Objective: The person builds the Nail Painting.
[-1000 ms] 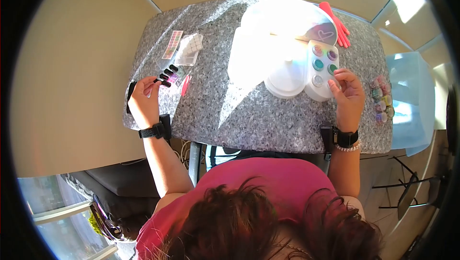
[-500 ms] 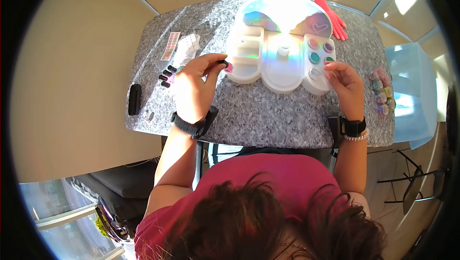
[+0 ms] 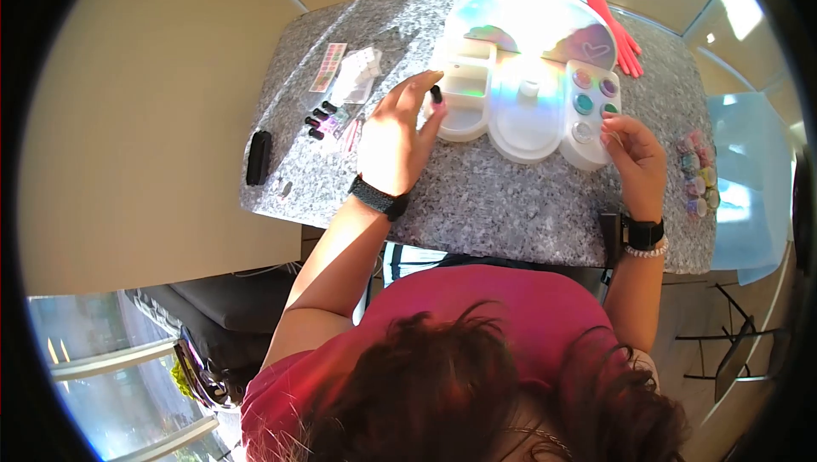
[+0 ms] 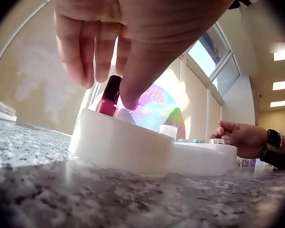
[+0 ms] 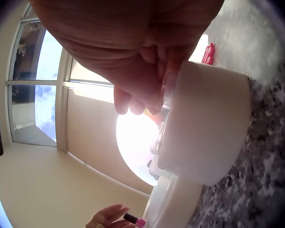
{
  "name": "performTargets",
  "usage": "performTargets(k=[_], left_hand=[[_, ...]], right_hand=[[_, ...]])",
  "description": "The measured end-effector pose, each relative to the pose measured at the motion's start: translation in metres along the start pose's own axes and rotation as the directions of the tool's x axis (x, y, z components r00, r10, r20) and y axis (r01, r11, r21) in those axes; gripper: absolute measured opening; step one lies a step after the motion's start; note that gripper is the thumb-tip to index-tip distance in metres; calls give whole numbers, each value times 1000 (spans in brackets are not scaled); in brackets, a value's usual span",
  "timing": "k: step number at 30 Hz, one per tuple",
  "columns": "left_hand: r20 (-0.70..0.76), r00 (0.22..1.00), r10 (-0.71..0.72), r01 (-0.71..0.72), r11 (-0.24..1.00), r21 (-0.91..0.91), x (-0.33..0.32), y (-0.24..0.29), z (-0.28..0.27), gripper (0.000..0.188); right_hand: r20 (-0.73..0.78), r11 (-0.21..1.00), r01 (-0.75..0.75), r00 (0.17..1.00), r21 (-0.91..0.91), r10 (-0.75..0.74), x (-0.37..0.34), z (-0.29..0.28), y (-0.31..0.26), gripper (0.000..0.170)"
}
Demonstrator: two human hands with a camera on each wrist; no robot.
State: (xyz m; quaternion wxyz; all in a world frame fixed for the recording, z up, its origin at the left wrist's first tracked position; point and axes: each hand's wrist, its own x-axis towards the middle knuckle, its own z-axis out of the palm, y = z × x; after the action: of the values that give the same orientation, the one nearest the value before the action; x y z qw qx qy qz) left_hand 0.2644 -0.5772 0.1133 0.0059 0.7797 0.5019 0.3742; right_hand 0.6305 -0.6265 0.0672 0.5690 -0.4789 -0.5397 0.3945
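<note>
A pink nail polish bottle (image 4: pixel 108 101) with a black cap sits inside the left compartment of the white vanity case (image 3: pixel 464 132), its base hidden by the wall. My left hand (image 3: pixel 398 134) is over it with spread fingers, the thumb overlapping the cap in the left wrist view. At the case's right side, my right hand (image 3: pixel 637 151) pinches a small clear jar (image 5: pixel 168 89) at the top of that compartment. Nearby in the same compartment are glitter jars, among them a teal one (image 3: pixel 583 104) and a silver one (image 3: pixel 582 132).
Several black-capped polish bottles (image 3: pixel 321 113) lie at the left, near a sticker sheet (image 3: pixel 328 68). A black case (image 3: pixel 259 158) is at the left edge. Red gloves (image 3: pixel 617 37) lie behind, several small jars (image 3: pixel 698 174) at the right. The case's mirror lid (image 3: pixel 528 19) stands raised.
My left hand has carried a polish bottle from the left group across to the case's left compartment, and its fingers have spread. The right hand has stayed at the right compartment.
</note>
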Motion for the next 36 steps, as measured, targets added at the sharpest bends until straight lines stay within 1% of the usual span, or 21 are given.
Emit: performTargets(k=[1,3,4,5,7,8,9,10,13,17,19,20,22,26,28,29,31,32,33,35,36], left_hand=[[-56,997,47,-47,999,-9,2,-1,-4,53],[-142,990,4,3,999,51,5,-12,-18,54],[-190,980,-57,82,989,123,5,-25,-28,50],[-271,961,-63,114,977,180,8,-41,-38,41],[-303,943,-141,241,915,324,3,-69,-65,35],[-260,924,-281,355,883,308,1,-70,-78,36],[-214,885,-414,463,835,296,0,-71,-91,37],[-183,873,-453,488,805,337,-8,-93,-95,40],[-115,834,-540,552,810,198,-20,-110,-105,37],[-70,834,-547,547,808,219,-23,-116,-108,34],[7,839,-545,532,821,207,-21,-119,-107,29],[7,839,-544,532,822,204,-21,-120,-106,29],[22,827,-562,547,813,202,-19,-120,-105,23],[-3,820,-573,554,791,258,-17,-126,-105,19],[-75,838,-540,537,795,282,-15,-123,-106,18],[-68,840,-538,534,798,280,-14,-118,-105,18],[-275,877,-393,474,798,372,-10,-102,-107,14],[-305,894,-329,436,799,415,-5,-81,-111,13],[-330,917,-224,355,836,419,0,-61,-112,13],[-309,917,-250,340,897,282,10,-13,-106,13],[-258,942,-215,273,937,219,11,-1,-98,13]], right_hand=[[19,1000,4,1000,22,-4,0,0,3,20],[-14,1000,-6,1000,5,6,1,-3,8,20],[-15,1000,-15,1000,14,15,1,-4,10,19],[-4,1000,-13,1000,27,13,1,-2,10,19],[-8,1000,-11,1000,-19,10,1,-3,9,19],[-6,1000,-10,1000,-16,10,1,-3,8,19],[-5,1000,-9,1000,-23,8,1,-3,8,19],[-5,1000,-8,1000,-29,8,1,-2,8,19],[-4,1000,2,1000,-16,-2,1,-2,9,18],[-10,1000,1,1000,-18,-1,1,-1,9,18],[-13,1000,-5,1000,-13,5,1,-1,9,17],[-13,1000,-3,1000,-15,3,1,-1,9,17],[-14,1000,0,1000,-5,0,1,-1,9,18],[-7,1000,2,1000,-12,-2,1,-2,9,17],[-11,1000,-5,1000,-29,5,1,-1,7,17],[-18,999,-8,1000,-33,8,0,-1,6,17],[-8,999,2,1000,-40,-3,1,0,4,17],[-20,999,1,1000,-44,-2,1,1,4,17],[-24,1000,-4,1000,-22,4,1,1,4,17],[-34,1000,-16,999,-12,16,0,2,4,18],[-29,1000,-8,1000,-8,8,0,2,4,18]])
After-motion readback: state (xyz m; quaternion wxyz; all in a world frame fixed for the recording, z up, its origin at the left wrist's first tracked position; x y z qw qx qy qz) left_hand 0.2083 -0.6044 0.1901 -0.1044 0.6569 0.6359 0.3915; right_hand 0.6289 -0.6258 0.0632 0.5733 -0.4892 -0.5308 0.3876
